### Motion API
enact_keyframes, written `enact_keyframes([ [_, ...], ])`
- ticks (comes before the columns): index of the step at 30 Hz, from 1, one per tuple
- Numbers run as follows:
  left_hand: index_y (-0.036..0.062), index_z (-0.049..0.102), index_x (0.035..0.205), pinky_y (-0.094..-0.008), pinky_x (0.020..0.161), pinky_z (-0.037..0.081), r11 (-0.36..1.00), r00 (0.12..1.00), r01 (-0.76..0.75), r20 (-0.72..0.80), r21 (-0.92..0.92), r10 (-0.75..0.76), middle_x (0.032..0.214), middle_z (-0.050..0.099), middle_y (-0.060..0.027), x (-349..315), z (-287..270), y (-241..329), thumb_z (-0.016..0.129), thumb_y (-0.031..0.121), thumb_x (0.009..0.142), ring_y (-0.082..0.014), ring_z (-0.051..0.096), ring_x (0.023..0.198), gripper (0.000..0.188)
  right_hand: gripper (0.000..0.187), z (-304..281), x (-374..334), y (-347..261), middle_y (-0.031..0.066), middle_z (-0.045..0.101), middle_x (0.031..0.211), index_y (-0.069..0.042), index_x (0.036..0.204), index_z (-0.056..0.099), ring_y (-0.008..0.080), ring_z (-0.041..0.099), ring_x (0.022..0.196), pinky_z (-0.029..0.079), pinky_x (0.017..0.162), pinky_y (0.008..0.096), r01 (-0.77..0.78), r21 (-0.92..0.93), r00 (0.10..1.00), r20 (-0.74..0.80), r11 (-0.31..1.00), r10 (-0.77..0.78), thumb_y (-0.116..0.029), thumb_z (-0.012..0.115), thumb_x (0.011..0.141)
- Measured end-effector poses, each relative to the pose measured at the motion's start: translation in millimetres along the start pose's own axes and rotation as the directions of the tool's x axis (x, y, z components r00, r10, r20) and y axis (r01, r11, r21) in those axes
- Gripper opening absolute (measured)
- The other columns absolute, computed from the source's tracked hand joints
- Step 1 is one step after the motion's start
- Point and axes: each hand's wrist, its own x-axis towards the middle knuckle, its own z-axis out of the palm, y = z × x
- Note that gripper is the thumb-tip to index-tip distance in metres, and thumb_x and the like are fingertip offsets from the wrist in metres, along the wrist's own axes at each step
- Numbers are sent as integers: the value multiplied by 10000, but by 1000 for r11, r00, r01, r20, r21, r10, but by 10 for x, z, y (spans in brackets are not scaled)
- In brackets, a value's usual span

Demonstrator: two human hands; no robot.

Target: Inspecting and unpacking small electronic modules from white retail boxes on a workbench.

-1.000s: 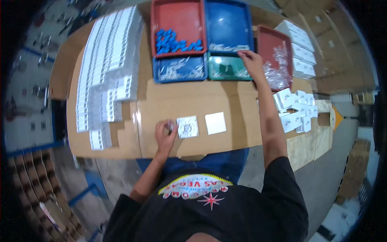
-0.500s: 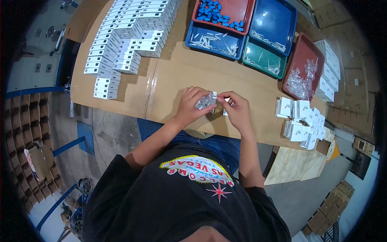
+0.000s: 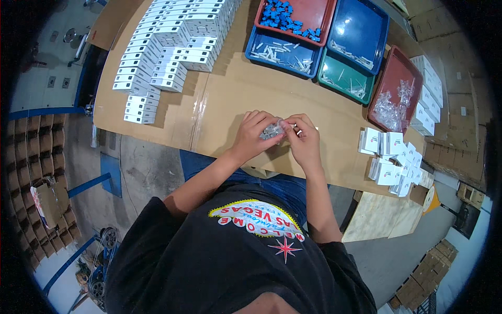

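Close to the table's near edge, both hands come together at a small clear plastic bag [image 3: 271, 131] with greyish pieces showing through it. My left hand [image 3: 251, 135] is closed round the bag's left side, with the thumb along its lower edge. My right hand [image 3: 305, 140] has its thumb and fingertips pinched at the bag's upper right edge. The fingers hide part of the bag, and the exact kind of pieces inside cannot be made out. A sliver of something white shows just past the right hand's knuckles.
Stacked white boxes [image 3: 138, 78] stand at the far left of the cardboard-covered table [image 3: 230, 99]. Beyond the hands are a blue tray [image 3: 286, 62] of white sticks, a red tray [image 3: 308, 13] of blue parts, a green tray [image 3: 342, 88] and a red tray [image 3: 400, 65] of clear bags. Small white boxes [image 3: 395, 162] lie right.
My right hand has moved slightly left and closed in on the bag's upper edge. A white piece seen between the hands earlier is now hidden. The view has shifted a little.
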Motion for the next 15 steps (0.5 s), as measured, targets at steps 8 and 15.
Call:
enact_keyframes([
  [8, 48, 704, 1154, -370, 836, 496, 991, 1000, -6, 19, -133, 9, 1032, 686, -89, -5, 16, -60, 831, 167, 759, -285, 640, 934, 432, 142, -136, -22, -63, 47, 666, 968, 20, 1063, 740, 103, 604, 787, 469, 645, 245, 25, -78, 976, 219, 997, -7, -85, 678, 990],
  [15, 39, 611, 1348, -288, 812, 534, 413, 793, 600, 437, -685, -425, 1139, 725, -81, -56, 55, -49, 769, 108, 923, -113, 656, 945, 459, 150, -320, 64, -49, -6, 707, 884, 10, 1072, 746, 43, 569, 704, 431, 593, 211, -221, 97, 962, 185, 971, 201, -107, 701, 990],
])
